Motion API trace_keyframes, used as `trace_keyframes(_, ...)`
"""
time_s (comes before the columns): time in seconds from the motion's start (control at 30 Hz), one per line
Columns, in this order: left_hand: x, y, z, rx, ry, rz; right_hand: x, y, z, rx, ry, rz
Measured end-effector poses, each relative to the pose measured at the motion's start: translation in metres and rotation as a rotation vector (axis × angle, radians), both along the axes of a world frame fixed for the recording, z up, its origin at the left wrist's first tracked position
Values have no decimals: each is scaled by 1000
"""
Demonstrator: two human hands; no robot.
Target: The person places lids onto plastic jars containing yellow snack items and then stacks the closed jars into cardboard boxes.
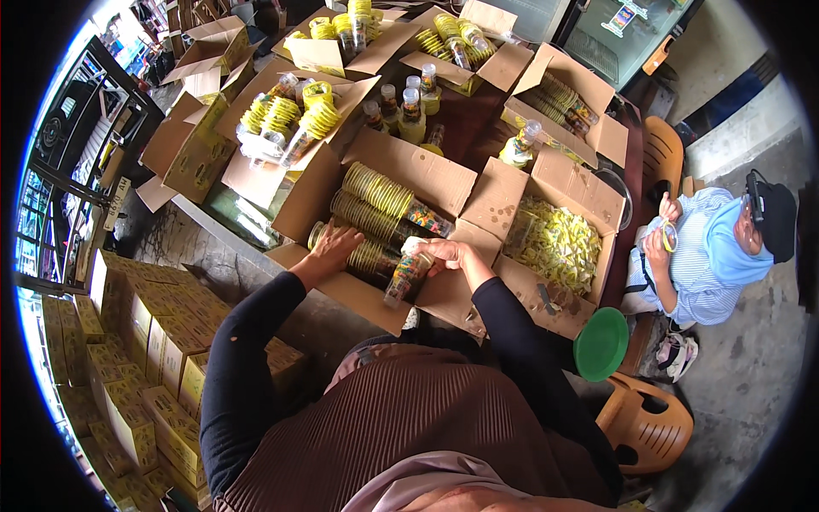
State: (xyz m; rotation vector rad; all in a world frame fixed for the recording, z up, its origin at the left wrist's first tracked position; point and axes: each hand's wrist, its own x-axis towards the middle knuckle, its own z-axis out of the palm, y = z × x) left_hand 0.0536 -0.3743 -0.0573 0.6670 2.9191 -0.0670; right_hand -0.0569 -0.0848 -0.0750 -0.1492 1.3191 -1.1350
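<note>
A dark reddish-brown table [469, 128] spreads across the upper middle, crowded with open cartons. Closed yellow-brown boxes [145, 341] are piled on the floor at lower left. On the right, a co-worker [717, 247] in a light blue head covering and dark cap holds a small clear cup with a yellow rim [669, 239] in both hands. An orange plastic chair [653, 418] stands at lower right, and a green round piece [601, 344] lies near its upper left.

Directly before the wearer is an open carton [418, 175], its flaps spread. To its right, another open carton [578, 192] holds a heap of small yellow packets [559, 252]. Inside the front carton lie long rows of nested cups [375, 200], clear with yellowish rims and colourful print, side by side on their sides.

The left hand [335, 249] lies palm down over the left end of the nearest row, fingers slightly parted; its underside is hidden, so I cannot tell whether it grips anything. The right hand [445, 253] is closed around the upper part of a clear printed cup [403, 280], which is tilted, its lower end over the carton's near flap.
</note>
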Motion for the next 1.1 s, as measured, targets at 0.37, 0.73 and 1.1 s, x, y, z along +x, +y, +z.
trace_keyframes(0.37,-14,-29,-2,409,-127,115,-5,8,20,-70,330,-59)
trace_keyframes(0.73,-92,-30,-18,393,-27,735,-13,-5,12,62,275,2)
trace_keyframes(1.1,-52,-37,-2,592,43,693,-2,-6,15,8,150,5)
